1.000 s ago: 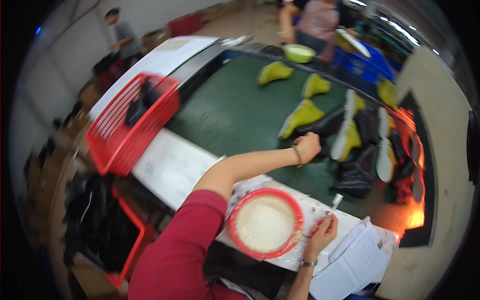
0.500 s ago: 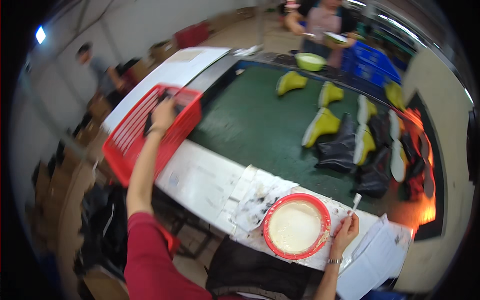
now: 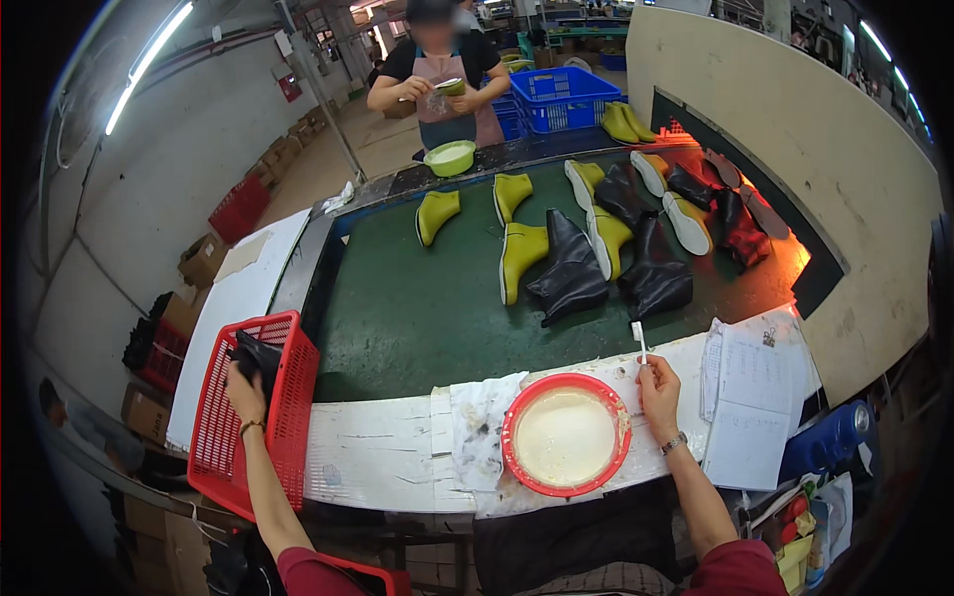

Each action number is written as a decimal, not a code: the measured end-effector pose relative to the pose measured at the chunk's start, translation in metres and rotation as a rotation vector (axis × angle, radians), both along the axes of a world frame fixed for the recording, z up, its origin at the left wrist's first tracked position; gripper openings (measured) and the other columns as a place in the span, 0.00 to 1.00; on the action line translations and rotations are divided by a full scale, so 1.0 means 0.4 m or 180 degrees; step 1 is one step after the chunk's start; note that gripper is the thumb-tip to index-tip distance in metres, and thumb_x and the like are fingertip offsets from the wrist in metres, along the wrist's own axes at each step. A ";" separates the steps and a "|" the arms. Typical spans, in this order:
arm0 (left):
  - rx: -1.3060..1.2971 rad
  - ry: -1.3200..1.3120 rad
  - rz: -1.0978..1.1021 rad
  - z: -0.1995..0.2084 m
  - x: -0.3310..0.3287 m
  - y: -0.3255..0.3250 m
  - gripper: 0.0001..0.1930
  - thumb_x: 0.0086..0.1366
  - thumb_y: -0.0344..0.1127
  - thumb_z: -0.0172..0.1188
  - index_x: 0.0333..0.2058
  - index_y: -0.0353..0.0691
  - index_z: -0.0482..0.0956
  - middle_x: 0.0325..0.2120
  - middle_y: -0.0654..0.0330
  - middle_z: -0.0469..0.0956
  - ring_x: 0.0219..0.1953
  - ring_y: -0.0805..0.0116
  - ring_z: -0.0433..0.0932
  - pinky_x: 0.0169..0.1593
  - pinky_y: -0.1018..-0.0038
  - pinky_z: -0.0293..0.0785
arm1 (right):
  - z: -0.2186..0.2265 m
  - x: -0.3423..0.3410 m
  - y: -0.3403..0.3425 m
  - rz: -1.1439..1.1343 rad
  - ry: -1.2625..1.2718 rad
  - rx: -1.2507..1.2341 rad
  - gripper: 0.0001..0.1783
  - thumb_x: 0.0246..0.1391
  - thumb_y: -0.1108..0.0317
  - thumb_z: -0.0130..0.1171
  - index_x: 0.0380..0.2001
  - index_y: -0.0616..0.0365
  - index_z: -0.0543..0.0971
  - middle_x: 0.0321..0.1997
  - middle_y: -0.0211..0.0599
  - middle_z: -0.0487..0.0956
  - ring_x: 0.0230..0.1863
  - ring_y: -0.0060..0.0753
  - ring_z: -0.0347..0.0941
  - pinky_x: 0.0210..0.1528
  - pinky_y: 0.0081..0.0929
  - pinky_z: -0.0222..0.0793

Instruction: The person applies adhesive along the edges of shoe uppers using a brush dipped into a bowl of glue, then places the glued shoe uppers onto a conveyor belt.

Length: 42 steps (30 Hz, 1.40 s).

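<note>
My left hand (image 3: 245,393) is at the red plastic basket (image 3: 301,382), its fingers closed on a black boot (image 3: 261,356) inside it; part of the boot is hidden by the basket's wall. My right hand (image 3: 658,389) pinches a small white brush (image 3: 640,341), shaped like a toothbrush, with its head pointing up. Beside that hand, to its left, is a red bowl (image 3: 510,442) of creamy white liquid. Ahead on the green conveyor belt (image 3: 397,323) lie several black boots (image 3: 566,273) and yellow-green boots (image 3: 522,256), some with white soles facing up.
A glowing orange heater opening (image 3: 790,253) is at the belt's right end. Paper sheets (image 3: 750,407) lie right of my right hand, by a blue bottle (image 3: 830,437). Across the belt, a co-worker (image 3: 437,84) handles a yellow-green piece near a green bowl (image 3: 452,159) and a blue crate (image 3: 566,94).
My view has turned, so the belt and heater show more fully. My left hand stays in the basket, now with a black boot raised in it. The right hand still holds the brush.
</note>
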State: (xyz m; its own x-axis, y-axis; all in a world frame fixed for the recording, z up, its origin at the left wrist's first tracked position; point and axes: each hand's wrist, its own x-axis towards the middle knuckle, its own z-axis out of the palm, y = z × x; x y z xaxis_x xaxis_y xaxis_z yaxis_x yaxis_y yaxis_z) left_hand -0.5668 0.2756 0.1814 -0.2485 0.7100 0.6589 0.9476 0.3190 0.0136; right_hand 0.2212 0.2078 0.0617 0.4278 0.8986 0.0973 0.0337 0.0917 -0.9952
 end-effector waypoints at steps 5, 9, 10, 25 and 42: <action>0.1980 -0.0389 -0.0643 0.308 0.232 -0.052 0.30 0.70 0.43 0.65 0.61 0.29 0.68 0.47 0.44 0.82 0.47 0.52 0.83 0.53 0.64 0.78 | -0.015 0.008 0.003 0.0000 0.0022 0.0016 0.09 0.68 0.71 0.56 0.47 0.61 0.81 0.28 0.22 0.77 0.22 0.09 0.65 0.22 0.13 0.58; 0.2132 -0.0285 -0.1106 0.471 0.409 -0.182 0.27 0.69 0.42 0.66 0.57 0.28 0.72 0.48 0.50 0.82 0.46 0.62 0.81 0.52 0.66 0.77 | -0.010 -0.003 -0.003 0.0136 0.0080 0.0026 0.09 0.68 0.70 0.56 0.47 0.60 0.81 0.28 0.23 0.77 0.21 0.09 0.65 0.22 0.13 0.59; 0.1782 -0.0698 -0.1338 0.481 0.468 -0.194 0.28 0.67 0.42 0.67 0.59 0.28 0.72 0.50 0.48 0.82 0.49 0.61 0.80 0.55 0.65 0.75 | -0.005 -0.005 -0.007 0.0151 0.0155 0.0038 0.09 0.68 0.70 0.56 0.46 0.61 0.81 0.27 0.23 0.77 0.21 0.09 0.65 0.21 0.13 0.59; -0.1745 -0.1397 -0.0868 -0.180 0.922 -0.283 0.66 0.51 0.55 0.76 0.77 0.46 0.37 0.60 0.36 0.67 0.61 0.34 0.67 0.60 0.42 0.66 | 0.260 0.000 -0.125 0.0855 -0.2431 0.0594 0.08 0.60 0.66 0.66 0.41 0.53 0.87 0.30 0.29 0.79 0.30 0.28 0.77 0.31 0.27 0.71; -0.0752 -0.2475 -0.1629 -0.025 0.839 -0.311 0.27 0.57 0.29 0.58 0.57 0.27 0.75 0.36 0.42 0.85 0.36 0.53 0.85 0.46 0.64 0.79 | 0.293 -0.028 -0.219 0.0953 -0.2444 0.0266 0.08 0.56 0.68 0.70 0.39 0.54 0.88 0.29 0.36 0.79 0.28 0.33 0.76 0.29 0.31 0.70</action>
